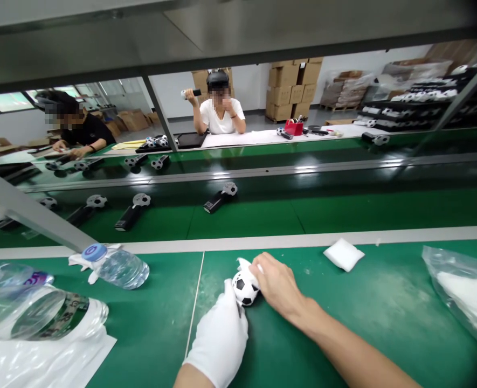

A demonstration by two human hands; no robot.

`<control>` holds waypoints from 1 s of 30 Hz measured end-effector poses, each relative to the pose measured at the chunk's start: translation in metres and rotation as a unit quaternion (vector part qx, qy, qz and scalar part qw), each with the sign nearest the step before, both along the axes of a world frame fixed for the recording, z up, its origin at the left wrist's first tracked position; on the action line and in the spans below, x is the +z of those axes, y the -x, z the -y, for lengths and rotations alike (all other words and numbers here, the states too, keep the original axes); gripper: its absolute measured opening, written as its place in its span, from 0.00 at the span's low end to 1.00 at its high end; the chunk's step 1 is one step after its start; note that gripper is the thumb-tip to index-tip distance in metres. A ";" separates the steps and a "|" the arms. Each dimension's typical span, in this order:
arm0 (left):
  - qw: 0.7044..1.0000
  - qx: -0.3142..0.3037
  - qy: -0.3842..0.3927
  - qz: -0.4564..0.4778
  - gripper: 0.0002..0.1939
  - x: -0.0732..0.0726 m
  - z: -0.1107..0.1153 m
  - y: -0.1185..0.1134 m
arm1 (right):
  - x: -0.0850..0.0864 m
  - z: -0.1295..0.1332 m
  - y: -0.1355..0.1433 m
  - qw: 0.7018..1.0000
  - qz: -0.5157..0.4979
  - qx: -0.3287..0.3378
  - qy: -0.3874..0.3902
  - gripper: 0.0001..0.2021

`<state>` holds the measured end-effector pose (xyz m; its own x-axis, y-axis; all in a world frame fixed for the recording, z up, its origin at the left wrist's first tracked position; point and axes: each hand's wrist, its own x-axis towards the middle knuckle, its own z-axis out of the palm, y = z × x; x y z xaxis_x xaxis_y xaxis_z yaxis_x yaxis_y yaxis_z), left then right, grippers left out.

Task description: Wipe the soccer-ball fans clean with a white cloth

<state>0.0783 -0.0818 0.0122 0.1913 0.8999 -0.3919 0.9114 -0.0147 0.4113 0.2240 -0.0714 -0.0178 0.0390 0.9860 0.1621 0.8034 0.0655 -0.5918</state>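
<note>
My left hand [222,334], in a white glove, is closed on a gadget with a black-and-white soccer-ball head [245,288]. The ball faces up between my hands, and the rest of the piece is hidden by the glove. Bare, my right hand [276,283] pinches a white wipe [244,264] against the upper right of the ball. To the right of my hands lies a folded white pad [344,254] on the green table [343,328].
Water bottles [121,267] lie at left by a white plastic sheet [88,355]. A clear bag [464,291] of white material is at right. Several ball-headed gadgets [133,211] rest on the green belt [258,215] ahead. Two co-workers [224,113] sit beyond; a metal post [32,210] slants at left.
</note>
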 end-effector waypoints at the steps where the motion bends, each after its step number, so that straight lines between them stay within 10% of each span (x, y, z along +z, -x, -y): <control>1: 1.000 0.006 0.000 -0.007 0.26 0.000 0.001 0.000 | 0.001 -0.002 -0.007 1.000 -0.012 -0.010 0.004 0.10; 14: 1.000 0.006 0.007 -0.019 0.27 0.002 0.006 0.002 | 0.005 0.004 0.017 0.997 0.073 0.011 0.007 0.11; 24: 0.999 0.028 -0.011 -0.018 0.24 0.001 0.005 0.005 | 0.013 0.026 -0.069 0.990 0.025 -0.088 0.104 0.12; 30: 0.994 0.032 -0.022 0.099 0.10 0.000 0.001 -0.002 | 0.052 0.033 -0.022 0.977 -0.146 -0.009 -0.154 0.11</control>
<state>0.0807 -0.0830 0.0123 0.2022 0.9285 -0.3115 0.8126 0.0185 0.5825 0.2461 -0.1045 0.0344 0.1448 0.8909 0.4306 0.6067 0.2638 -0.7498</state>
